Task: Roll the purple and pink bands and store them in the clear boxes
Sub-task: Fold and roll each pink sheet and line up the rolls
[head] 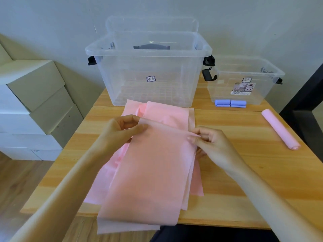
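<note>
Head view shows the left hand (122,130) and the right hand (208,142) each pinching a far corner of a pink band (148,172). They lift that end a little off the pile of pink bands (167,112) under it. The near end of the band hangs over the bench (236,172) edge.

What could go wrong? The band looks thin and floppy. If one hand rolls faster than the other, the roll could go crooked, like a cone. The fingers might also catch the band below and roll two at once. The hanging end could pull the band sideways or off the bench. A loose roll could pop open once it is let go.

One pink roll (279,129) already lies at the right side of the bench. Two purple rolls (230,103) lie just in front of the small box (248,88). The big box (148,70) stands behind the pile, open and with no bands in it. The small box looks to have none too.

The bench is light wood. Behind it is a plain pale wall. White cartons (31,109) are stacked at the left, on a wood floor.
</note>
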{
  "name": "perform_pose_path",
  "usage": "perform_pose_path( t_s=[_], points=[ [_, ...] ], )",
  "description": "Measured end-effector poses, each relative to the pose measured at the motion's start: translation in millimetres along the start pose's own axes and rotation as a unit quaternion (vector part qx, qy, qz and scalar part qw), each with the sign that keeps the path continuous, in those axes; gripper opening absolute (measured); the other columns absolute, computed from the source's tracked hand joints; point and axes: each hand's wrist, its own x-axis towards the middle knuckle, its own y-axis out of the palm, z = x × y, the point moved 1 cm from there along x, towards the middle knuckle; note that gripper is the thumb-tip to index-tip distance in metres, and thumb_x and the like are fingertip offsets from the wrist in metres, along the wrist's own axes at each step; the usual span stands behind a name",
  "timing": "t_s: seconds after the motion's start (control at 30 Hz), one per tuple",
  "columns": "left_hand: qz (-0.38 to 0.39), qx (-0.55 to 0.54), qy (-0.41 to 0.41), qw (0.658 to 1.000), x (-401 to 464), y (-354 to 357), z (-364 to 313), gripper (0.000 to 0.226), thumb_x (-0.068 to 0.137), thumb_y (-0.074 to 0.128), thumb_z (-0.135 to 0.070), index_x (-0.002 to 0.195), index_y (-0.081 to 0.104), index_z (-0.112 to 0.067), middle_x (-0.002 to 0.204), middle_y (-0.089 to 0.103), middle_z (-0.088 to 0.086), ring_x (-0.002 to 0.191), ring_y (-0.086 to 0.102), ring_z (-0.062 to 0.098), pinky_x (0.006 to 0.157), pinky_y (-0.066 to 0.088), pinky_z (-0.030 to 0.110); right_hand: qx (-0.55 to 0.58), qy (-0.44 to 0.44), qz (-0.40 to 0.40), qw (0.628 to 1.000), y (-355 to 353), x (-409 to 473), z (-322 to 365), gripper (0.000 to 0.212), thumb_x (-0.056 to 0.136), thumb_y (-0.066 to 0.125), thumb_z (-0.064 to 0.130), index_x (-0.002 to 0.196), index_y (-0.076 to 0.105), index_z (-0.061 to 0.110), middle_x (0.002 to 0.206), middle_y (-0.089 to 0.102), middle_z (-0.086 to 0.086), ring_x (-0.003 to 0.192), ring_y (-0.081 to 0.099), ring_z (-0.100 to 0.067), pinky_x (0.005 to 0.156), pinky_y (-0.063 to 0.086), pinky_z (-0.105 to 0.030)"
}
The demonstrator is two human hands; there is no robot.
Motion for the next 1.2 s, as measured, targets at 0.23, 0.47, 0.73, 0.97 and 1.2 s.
perform_pose_path(
  t_s=[0.23,0.47,0.73,0.97,1.2],
  points=[
    [-0.074,0.071,-0.019,0.995,55,2,23,0.008,0.085,0.076,-0.010,0.093,0.073,-0.008,0.077,0.073,-0.002,0.061,0.064,0.003,0.055,0.046,0.011,-0.087,0.007,-0.082,0.993,4,56,-21,0.013,0.091,0.069,0.010,0.086,0.066,-0.001,0.079,0.071,-0.018,0.054,0.062,-0.017,0.052,0.058,-0.037],
    [-0.104,0.119,-0.027,0.987,90,1,31,0.008,0.088,0.074,-0.025,0.081,0.071,-0.028,0.081,0.068,-0.016,0.071,0.062,0.001,0.065,0.049,0.015,-0.187,-0.032,-0.128,0.974,2,88,-30,0.005,0.084,0.076,0.014,0.081,0.076,0.010,0.081,0.063,0.004,0.066,0.053,-0.006,0.063,0.040,-0.014],
    [-0.099,0.159,-0.025,0.982,97,5,40,0.009,0.086,0.075,-0.026,0.092,0.075,-0.033,0.078,0.070,-0.013,0.061,0.063,-0.003,0.054,0.047,0.015,-0.166,-0.033,-0.131,0.977,7,97,-32,0.006,0.084,0.075,0.007,0.088,0.078,0.004,0.099,0.071,-0.008,0.079,0.060,-0.009,0.071,0.042,-0.014],
    [-0.121,0.194,-0.032,0.973,103,5,47,0.029,0.085,0.075,-0.025,0.113,0.073,-0.022,0.106,0.070,-0.003,0.091,0.064,0.009,0.063,0.045,0.022,-0.148,-0.032,-0.151,0.977,7,97,-36,0.015,0.085,0.074,0.004,0.099,0.078,0.005,0.109,0.060,0.002,0.097,0.055,-0.009,0.073,0.037,0.001],
    [-0.121,0.253,0.011,0.960,101,11,45,0.022,0.088,0.071,-0.023,0.110,0.074,-0.022,0.099,0.069,-0.009,0.092,0.061,0.005,0.071,0.040,0.014,-0.148,-0.045,-0.140,0.978,7,97,-41,0.017,0.085,0.070,0.000,0.099,0.078,0.004,0.097,0.070,-0.005,0.084,0.062,-0.014,0.067,0.040,-0.009]
  ],
)
